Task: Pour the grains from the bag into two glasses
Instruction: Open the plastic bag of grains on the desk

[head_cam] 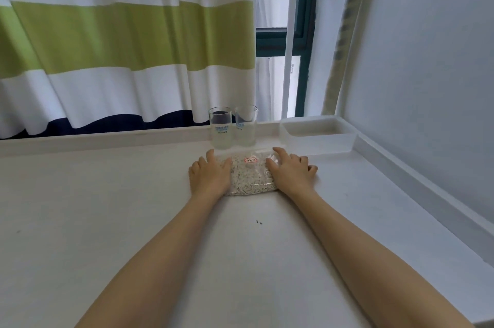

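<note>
Head view: left hand (pixel 209 175) and right hand (pixel 290 171) rest flat, fingers apart, flanking the bag (pixel 250 174), steadying it below two empty glasses (pixel 232 127).

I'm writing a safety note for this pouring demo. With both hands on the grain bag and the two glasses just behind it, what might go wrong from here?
1. The bag lies right in front of both glasses; lifting it may knock them over.
2. The glasses stand close together, so grains may spill between them.
3. The left hand and right hand rest on the bag's sides; a loose hold may let it sag.
</note>
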Available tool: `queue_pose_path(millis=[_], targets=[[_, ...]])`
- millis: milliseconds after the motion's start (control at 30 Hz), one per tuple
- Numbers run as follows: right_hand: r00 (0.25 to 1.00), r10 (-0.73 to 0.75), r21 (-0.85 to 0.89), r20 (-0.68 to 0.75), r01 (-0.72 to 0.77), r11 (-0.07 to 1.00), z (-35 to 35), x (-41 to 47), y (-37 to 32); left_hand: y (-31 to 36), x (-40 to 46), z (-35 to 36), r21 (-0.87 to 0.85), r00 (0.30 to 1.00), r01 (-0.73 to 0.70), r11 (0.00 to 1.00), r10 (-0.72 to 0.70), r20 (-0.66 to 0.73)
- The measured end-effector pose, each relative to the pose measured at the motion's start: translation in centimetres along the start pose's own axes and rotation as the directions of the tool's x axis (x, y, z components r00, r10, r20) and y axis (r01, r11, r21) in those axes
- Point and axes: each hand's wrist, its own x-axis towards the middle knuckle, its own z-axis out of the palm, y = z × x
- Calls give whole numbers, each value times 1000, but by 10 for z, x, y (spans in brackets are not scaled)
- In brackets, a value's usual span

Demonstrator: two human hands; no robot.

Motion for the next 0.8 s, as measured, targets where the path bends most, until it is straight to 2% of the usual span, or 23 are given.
queue_pose_path(millis=[100, 200, 333, 467, 533, 633, 700, 800], targets=[[997, -35, -35, 74, 38, 999, -3, 1, 1, 0, -6, 0, -46, 998, -50, 998, 49, -39], [994, -71, -22, 89, 73, 997, -4, 0, 3, -1, -8, 0, -121, 996, -65, 991, 57, -71], [993, -114, 90, 25, 112, 990, -5, -3, 5, -6, -7, 0, -237, 992, -99, 967, 77, -99], [995, -93, 282, -23, 95, 955, -9, -3, 8, -7, -7, -4, -403, 989, -134, 905, 95, -116], [997, -76, 455, -30, 81, 887, -9, -3, 10, -7, -9, -6, -501, 983, -171, 849, 113, -143], [999, -14, 718, -49, 45, 694, -14, -7, 13, -7, -11, -9, -637, 976, -209, 742, 121, -178], [998, 29, 801, -55, 27, 598, -19, -7, 15, -3, -14, -11, -720, 980, -187, 669, 79, -181], [998, 49, 848, -31, 1, 529, -22, -7, 16, 3, -18, -15, -829, 985, -138, 542, -15, -173]])
